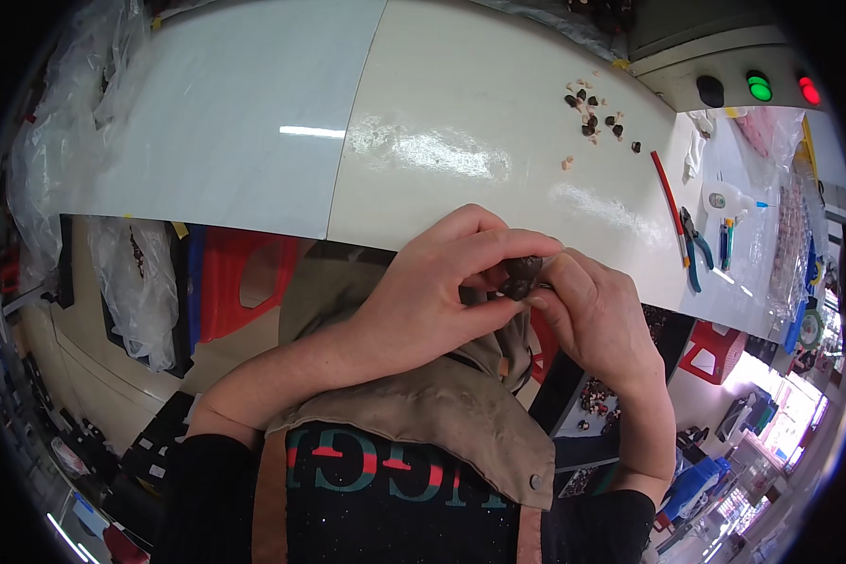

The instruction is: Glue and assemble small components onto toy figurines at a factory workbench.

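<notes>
Just past the table's near edge, my two hands meet around a small dark brown moulded piece with a rounded, figure-like shape. My left hand grips it between thumb and forefinger. From the other side, my right hand pinches at its right edge, thumb and forefinger pressed together. A thin tip or small part may be between those fingers, but it is too small to make out. Beyond my hands, several little dark brown pieces lie scattered with pale pink scraps on the white table.
To the right lie a red stick, blue-handled pliers, a white device with a blue tip and pens. A panel with green and red lights stands behind. Clear plastic sheeting hangs at left. Below are red stools.
</notes>
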A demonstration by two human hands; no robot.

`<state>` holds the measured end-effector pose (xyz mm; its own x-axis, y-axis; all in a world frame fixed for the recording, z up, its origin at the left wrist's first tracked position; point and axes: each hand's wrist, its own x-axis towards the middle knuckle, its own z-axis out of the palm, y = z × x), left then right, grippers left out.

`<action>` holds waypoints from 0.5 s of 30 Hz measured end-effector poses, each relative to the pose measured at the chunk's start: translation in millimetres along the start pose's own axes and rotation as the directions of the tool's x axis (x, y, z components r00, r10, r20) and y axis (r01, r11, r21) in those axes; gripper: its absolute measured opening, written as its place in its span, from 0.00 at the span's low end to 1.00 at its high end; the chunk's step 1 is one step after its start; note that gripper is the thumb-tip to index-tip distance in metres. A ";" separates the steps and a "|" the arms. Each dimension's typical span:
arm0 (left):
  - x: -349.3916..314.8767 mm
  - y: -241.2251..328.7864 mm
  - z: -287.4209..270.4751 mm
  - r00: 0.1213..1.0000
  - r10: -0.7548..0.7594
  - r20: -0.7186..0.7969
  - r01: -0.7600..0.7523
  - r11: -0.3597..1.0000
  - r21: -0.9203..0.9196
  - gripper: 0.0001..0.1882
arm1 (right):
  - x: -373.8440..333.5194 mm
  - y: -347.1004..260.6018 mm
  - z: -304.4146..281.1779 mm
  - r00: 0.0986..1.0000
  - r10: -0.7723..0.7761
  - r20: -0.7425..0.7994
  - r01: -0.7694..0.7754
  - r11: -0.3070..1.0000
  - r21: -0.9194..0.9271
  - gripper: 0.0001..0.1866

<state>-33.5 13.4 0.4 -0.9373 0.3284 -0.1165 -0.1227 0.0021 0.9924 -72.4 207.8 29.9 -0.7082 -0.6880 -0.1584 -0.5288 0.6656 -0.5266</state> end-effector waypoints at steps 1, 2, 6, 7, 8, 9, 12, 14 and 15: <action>-0.1 -0.1 0.1 1.000 0.000 0.004 0.000 1.000 0.001 0.23 | -0.5 0.2 -0.7 1.000 -0.005 0.009 0.005 1.000 -0.005 0.11; -0.2 0.2 -0.1 1.000 0.000 0.004 0.000 1.000 0.001 0.23 | -0.8 0.3 -1.1 1.000 -0.009 0.019 0.010 1.000 -0.010 0.11; 0.2 0.5 0.3 1.000 0.003 0.003 -0.003 1.000 0.016 0.23 | -1.1 0.8 -0.3 1.000 -0.013 0.014 0.013 1.000 -0.003 0.11; 0.3 0.3 0.7 1.000 0.011 -0.003 -0.011 1.000 -0.002 0.23 | -1.0 0.0 -0.3 1.000 -0.004 0.003 0.004 1.000 0.000 0.11; 0.4 0.3 0.4 1.000 0.011 -0.003 -0.011 1.000 -0.001 0.23 | -0.8 -0.6 -0.1 1.000 0.005 -0.009 -0.005 1.000 0.004 0.11; 0.6 0.4 0.1 1.000 0.011 -0.003 -0.011 1.000 0.002 0.23 | -0.4 -0.9 0.2 1.000 0.006 -0.009 -0.006 1.000 0.004 0.11; 0.9 1.1 -0.3 1.000 0.006 0.001 -0.006 1.000 0.011 0.23 | -0.1 -0.9 0.4 1.000 0.001 -0.031 -0.001 1.000 0.003 0.11; 0.5 1.1 -0.2 1.000 0.001 0.002 -0.001 1.000 0.017 0.23 | -0.3 -1.0 0.2 1.000 0.001 -0.015 -0.001 1.000 -0.006 0.11; 0.3 0.6 0.1 1.000 0.005 0.005 -0.005 1.000 0.010 0.23 | -0.5 -0.7 0.4 1.000 0.000 -0.015 0.000 1.000 -0.006 0.11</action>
<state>-33.8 13.6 1.0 -0.9364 0.3328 -0.1110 -0.1142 0.0100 0.9934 -71.5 207.6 30.0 -0.7151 -0.6835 -0.1463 -0.5314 0.6676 -0.5215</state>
